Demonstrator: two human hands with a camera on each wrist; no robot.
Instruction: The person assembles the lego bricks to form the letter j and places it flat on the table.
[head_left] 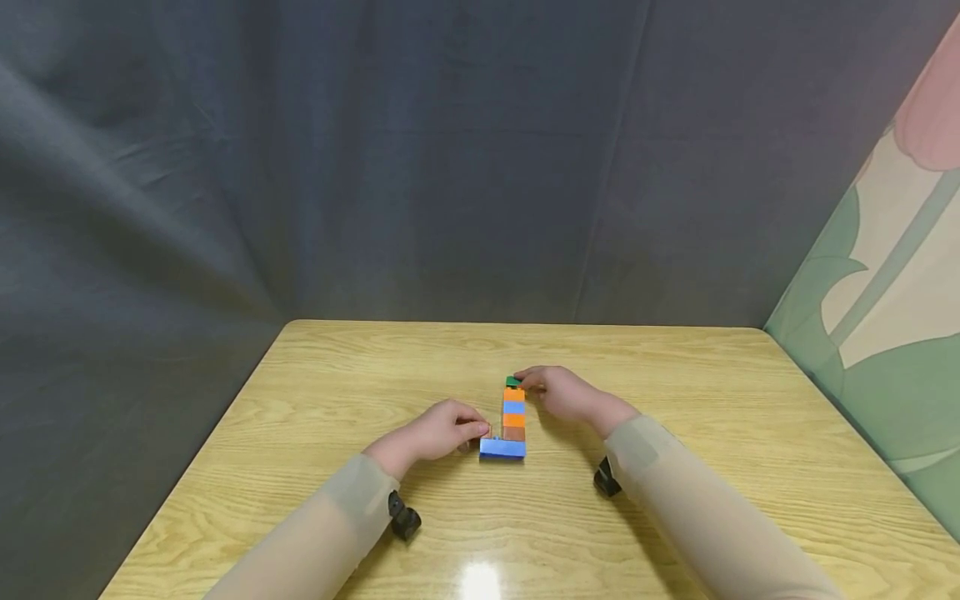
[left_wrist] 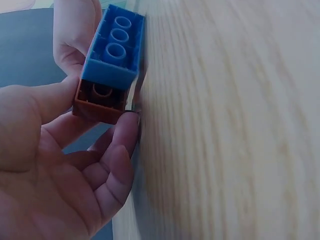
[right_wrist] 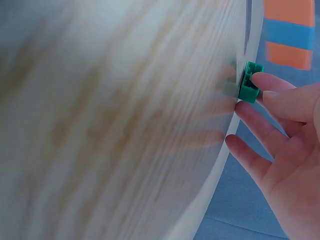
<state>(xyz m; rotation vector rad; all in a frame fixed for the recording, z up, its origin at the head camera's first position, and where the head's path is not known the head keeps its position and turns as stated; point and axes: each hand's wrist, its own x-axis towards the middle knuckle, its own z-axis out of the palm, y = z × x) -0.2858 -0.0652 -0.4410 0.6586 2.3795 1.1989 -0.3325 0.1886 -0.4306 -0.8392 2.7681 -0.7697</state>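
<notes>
In the head view, my left hand (head_left: 438, 430) is beside the near end of a row of toy building bricks. Its thumb and fingers pinch a brown brick (left_wrist: 100, 102), which adjoins a blue brick (left_wrist: 112, 47) with a hollow underside showing. That long blue brick lies crosswise at the row's near end. Beyond it run another brown brick (head_left: 514, 433), then orange, blue and orange bricks (head_left: 514, 395). My right hand (head_left: 562, 392) pinches a small green brick (right_wrist: 251, 82) at the far end. Whether the green brick touches the orange one, I cannot tell.
Everything lies on a light wood-grain table (head_left: 337, 358). A dark curtain (head_left: 450, 167) hangs behind it and on the left. To the right stands a wall panel (head_left: 885, 317) with painted flowers. Black wrist devices (head_left: 405, 518) hang under both forearms.
</notes>
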